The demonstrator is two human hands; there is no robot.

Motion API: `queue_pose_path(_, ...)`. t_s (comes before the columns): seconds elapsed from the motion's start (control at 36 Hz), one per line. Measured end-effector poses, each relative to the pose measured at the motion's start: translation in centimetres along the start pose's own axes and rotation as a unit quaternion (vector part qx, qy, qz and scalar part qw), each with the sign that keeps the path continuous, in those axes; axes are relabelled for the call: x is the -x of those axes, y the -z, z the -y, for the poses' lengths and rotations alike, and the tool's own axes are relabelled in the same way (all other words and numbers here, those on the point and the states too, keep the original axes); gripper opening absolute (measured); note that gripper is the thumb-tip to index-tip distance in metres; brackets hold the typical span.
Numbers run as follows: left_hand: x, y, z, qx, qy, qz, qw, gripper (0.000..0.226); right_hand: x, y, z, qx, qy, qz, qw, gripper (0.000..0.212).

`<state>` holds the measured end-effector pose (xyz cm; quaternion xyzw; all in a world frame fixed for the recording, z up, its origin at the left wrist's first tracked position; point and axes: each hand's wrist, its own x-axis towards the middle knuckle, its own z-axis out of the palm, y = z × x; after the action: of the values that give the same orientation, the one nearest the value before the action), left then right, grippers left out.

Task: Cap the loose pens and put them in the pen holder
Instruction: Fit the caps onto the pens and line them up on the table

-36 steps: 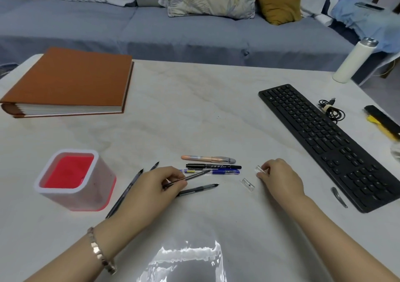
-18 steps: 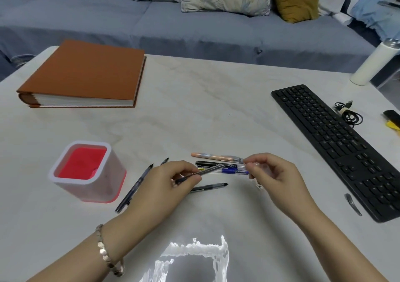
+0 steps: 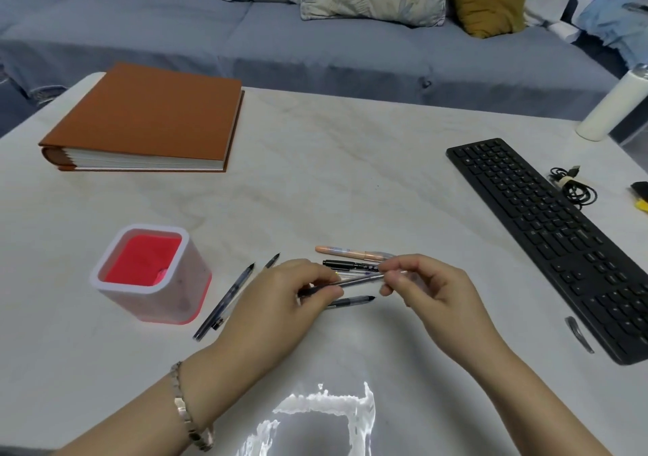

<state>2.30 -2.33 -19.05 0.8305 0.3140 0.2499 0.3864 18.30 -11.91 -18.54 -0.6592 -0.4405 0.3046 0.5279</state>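
1. At the near centre of the pale marble-patterned desk (image 3: 350, 161), the left hand (image 3: 280, 305) is closed around the lower part of a dark pen (image 3: 354, 282), which is lifted just off the surface and lies nearly level.
2. Right hand (image 3: 427, 291): thumb and forefinger pinch together at the far end of the same pen; a clear cap appears to sit between them, but whether it is fully seated cannot be told.
3. Just behind the hands lie an orange pen (image 3: 347, 250), a black pen (image 3: 347, 264) and a third one mostly hidden by the fingers.
4. Below the held pen, a short dark pen (image 3: 354, 300) rests on the desk, tip pointing right.
5. Left of the left hand, two slim dark pens (image 3: 224, 301) lie side by side, slanted, tips away from the viewer.
6. Further left stands the pen holder (image 3: 182, 280), a white square cup with a red inside, upright.
7. Elsewhere on the desk: a brown binder (image 3: 147, 115) at far left, a black keyboard (image 3: 547, 231) at right, and a coiled cable (image 3: 571, 185) beside the keyboard.
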Motion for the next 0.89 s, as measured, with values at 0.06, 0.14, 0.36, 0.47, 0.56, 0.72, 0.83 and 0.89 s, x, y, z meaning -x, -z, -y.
queue_pose_path(0.06,0.1,0.0,0.2,-0.001,-0.01,0.008,1.0,0.02,0.2,0.0,0.1,-0.003,0.008,-0.001,1.0,0.026)
queue_pose_path(0.14,0.2,0.0,0.1,0.009,-0.005,0.039,0.999,0.025,0.5,0.0,0.2,0.009,0.016,0.0,1.0,0.028)
queue_pose_path(0.36,-1.1,-0.6,-0.1,0.181,0.135,0.193,0.955,0.026,1.5,1.6,0.1,0.076,0.024,0.019,0.997,0.032)
queue_pose_path(0.47,-1.0,-1.6,1.1,0.059,0.09,0.179,0.978,0.023,1.1,2.6,-1.1,0.134,-0.007,0.064,0.989,0.023)
queue_pose_path(0.56,-1.0,-2.0,3.1,-0.131,0.046,0.092,0.986,0.023,0.0,3.7,-3.0,0.121,-0.024,-0.054,0.991,0.02)
queue_pose_path(0.72,-0.2,-3.0,6.1,-0.261,0.051,0.123,0.956,0.043,-2.7,4.4,-5.7,0.105,-0.076,-0.156,0.979,0.01)
queue_pose_path(0.83,-0.3,-3.2,6.0,-0.275,0.046,0.13,0.952,0.026,-4.2,2.4,-6.4,0.139,-0.102,-0.113,0.979,0.011)
queue_pose_path(0.89,-0.4,-3.1,5.9,-0.291,0.042,0.132,0.947,0.023,-4.6,1.6,-6.4,0.174,-0.109,-0.1,0.974,0.01)
